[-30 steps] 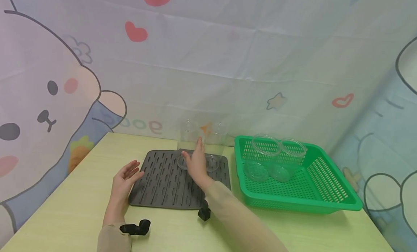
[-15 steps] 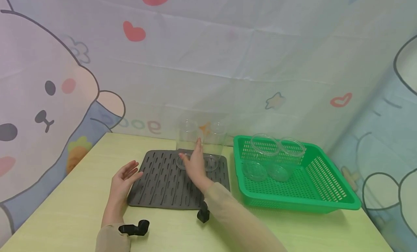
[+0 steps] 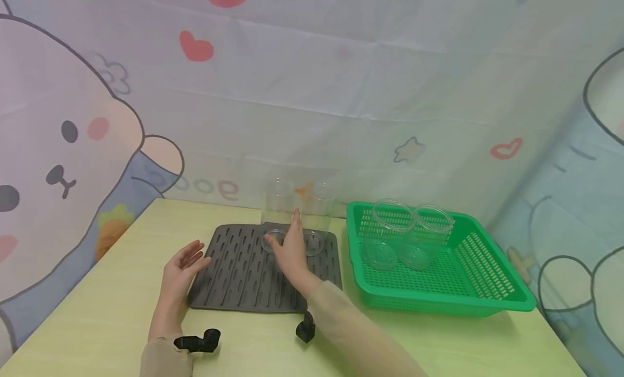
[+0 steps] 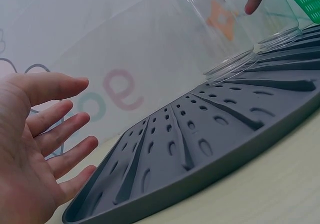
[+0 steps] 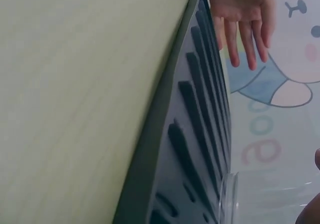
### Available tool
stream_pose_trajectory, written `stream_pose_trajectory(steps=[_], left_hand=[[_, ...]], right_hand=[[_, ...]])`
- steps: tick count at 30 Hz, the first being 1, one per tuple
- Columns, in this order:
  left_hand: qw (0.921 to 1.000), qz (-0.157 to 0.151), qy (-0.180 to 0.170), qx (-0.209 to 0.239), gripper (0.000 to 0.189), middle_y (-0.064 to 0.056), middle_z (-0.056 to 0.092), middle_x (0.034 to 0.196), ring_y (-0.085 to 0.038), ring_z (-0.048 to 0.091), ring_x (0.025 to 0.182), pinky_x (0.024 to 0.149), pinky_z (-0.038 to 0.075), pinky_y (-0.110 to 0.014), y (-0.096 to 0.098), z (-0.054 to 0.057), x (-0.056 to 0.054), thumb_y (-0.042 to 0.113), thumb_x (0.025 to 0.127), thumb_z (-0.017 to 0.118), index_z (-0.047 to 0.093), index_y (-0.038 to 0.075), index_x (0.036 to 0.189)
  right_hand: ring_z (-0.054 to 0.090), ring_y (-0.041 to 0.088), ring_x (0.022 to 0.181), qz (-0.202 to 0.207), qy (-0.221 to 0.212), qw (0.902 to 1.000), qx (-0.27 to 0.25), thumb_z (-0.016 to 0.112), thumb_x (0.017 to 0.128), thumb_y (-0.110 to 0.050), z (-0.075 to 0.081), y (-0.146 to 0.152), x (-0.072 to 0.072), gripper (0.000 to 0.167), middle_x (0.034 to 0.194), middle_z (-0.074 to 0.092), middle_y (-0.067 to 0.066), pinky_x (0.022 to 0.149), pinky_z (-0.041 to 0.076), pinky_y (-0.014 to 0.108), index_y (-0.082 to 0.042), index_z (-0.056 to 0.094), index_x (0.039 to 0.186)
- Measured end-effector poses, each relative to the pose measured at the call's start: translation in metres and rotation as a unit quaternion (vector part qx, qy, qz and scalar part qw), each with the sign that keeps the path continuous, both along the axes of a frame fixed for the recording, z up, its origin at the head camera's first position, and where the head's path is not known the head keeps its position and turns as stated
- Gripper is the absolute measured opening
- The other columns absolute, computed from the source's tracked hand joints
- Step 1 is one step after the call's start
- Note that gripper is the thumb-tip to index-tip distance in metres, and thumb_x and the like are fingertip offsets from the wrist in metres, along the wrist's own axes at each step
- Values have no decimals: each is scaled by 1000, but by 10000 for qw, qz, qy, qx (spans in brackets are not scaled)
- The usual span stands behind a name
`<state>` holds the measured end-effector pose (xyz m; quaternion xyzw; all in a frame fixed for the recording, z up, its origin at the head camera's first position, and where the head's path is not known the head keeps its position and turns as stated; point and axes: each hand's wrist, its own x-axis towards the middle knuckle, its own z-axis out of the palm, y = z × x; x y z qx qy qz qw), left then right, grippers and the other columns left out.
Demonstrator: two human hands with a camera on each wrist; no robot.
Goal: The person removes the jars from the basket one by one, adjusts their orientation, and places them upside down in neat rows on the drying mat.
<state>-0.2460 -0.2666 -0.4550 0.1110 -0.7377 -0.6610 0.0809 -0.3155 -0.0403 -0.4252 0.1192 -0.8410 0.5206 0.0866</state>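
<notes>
Two clear plastic cups, a left one (image 3: 274, 240) and a right one (image 3: 314, 242), stand upside down side by side on a grey slotted drying mat (image 3: 234, 279). My right hand (image 3: 292, 252) is in front of the pair, its fingers straight and its thumb spread toward the left cup; whether it touches a cup is hard to tell. Off the mat's left edge, my left hand (image 3: 179, 271) hovers with relaxed fingers and holds nothing. In the left wrist view, the left hand (image 4: 45, 144) shows an uncurled palm beside the mat (image 4: 200, 129).
A green perforated basket (image 3: 448, 305) stands to the right of the mat. Two more clear cups lean in its left part, a left one (image 3: 379, 255) and a right one (image 3: 414, 257). A printed cloth (image 3: 312, 95) hangs behind the pale wooden table (image 3: 97, 312).
The head view has shifted slightly, so everything sits a little further left. Both hands and all the cups keep their places.
</notes>
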Motion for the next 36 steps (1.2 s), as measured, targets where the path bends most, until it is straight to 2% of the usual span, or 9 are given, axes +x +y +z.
stream_pose_trajectory(steps=[3,10,16,19,25,29,36], left_hand=[[10000,17,-20,-60,66,-13,34,157,-26,36,142,114,36,-23,0,0,1,12,98,58,25,7,155],[10000,-18,-30,-15,66,-14,33,157,-27,35,142,120,30,-37,2,2,1,11,98,58,24,7,155],[10000,-73,-55,19,67,-15,33,157,-27,35,142,120,29,-38,4,3,-1,9,98,57,23,7,155],[9999,-90,-87,60,67,-14,32,158,-28,34,143,121,28,-39,5,2,-1,8,98,57,22,7,156],[9999,27,-115,18,65,-13,34,157,-27,35,142,120,30,-38,6,0,-3,9,98,57,25,7,155],[9999,39,-89,-86,65,-14,33,157,-28,35,142,120,29,-41,6,1,-2,9,98,56,25,6,155],[9999,61,-75,-113,66,-15,32,158,-31,34,143,120,29,-43,6,0,-2,9,98,57,23,6,155]], right_hand=[[20,37,148,122,136,9998,-88,66,92,-37,4,2,5,96,163,11,20,118,29,54,-3,4,157],[20,35,149,455,387,9980,-193,67,92,-38,20,11,19,94,163,15,16,118,28,55,-5,8,157],[19,32,150,727,503,9957,-274,67,92,-40,38,26,38,93,164,15,10,118,26,58,-13,7,158],[17,31,150,827,641,9938,-372,65,91,-49,46,34,48,95,164,14,8,118,26,58,-14,7,158],[22,30,149,968,1020,9876,-704,68,91,-41,65,49,64,91,163,18,9,115,32,57,-11,14,157],[20,27,150,1007,1326,9828,-803,68,91,-43,71,58,67,92,163,20,10,117,31,54,-7,15,156],[17,25,151,972,1446,9769,-1239,69,92,-30,80,76,65,87,162,20,7,116,29,59,-9,14,157]])
